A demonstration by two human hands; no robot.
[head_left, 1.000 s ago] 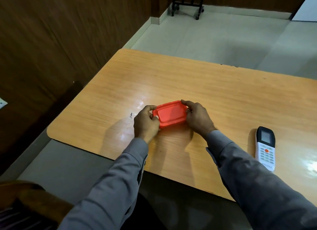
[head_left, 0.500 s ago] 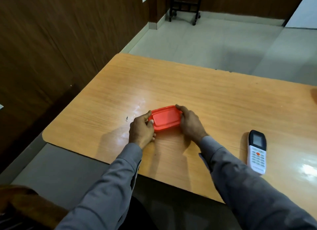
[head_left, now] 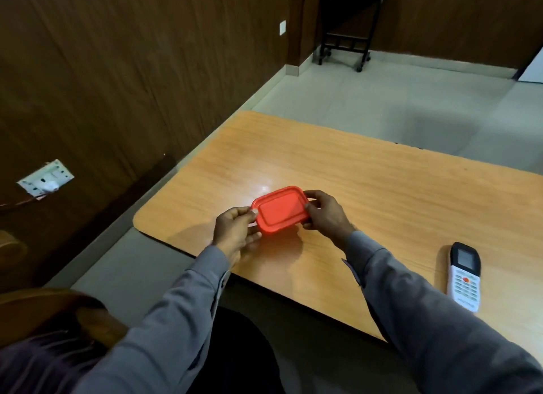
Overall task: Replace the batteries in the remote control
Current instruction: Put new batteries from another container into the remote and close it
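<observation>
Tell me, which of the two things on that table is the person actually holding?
The red lidded box, gripped at its ends by the left hand and right hand. The white remote lies untouched by the right sleeve.

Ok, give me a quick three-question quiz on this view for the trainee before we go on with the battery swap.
1. True or false: the remote control is held in the right hand.
2. Which item do both hands grip? A) the red container B) the remote control C) a battery
3. Fill in: the remote control lies face up on the wooden ____, to the right of the person's right sleeve.

Key:
1. False; it lies on the table, untouched.
2. A; the left hand and right hand hold its two short ends with the lid still on.
3. table
</observation>
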